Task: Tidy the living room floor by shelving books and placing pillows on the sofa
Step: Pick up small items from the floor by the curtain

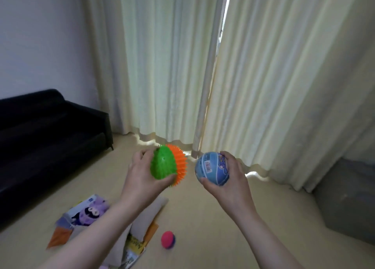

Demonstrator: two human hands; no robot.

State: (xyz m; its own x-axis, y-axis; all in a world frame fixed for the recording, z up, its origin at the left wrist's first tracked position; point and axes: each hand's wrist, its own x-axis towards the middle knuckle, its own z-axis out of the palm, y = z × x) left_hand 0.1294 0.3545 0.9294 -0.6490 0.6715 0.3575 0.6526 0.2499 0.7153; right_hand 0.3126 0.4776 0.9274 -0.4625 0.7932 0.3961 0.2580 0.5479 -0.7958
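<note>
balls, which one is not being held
The small pink ball on the floor; the left hand holds the spiky ball, the right hand the blue ball.

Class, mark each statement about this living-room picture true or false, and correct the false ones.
1. The left hand holds a green and orange spiky ball. True.
2. The right hand holds nothing. False: it grips a blue ball.
3. A small pink ball lies on the floor. True.
4. The black sofa stands to the right of the curtains. False: it stands to their left, against the wall.
5. The picture book with a purple cartoon figure sits on a shelf. False: it lies on the floor.
</note>
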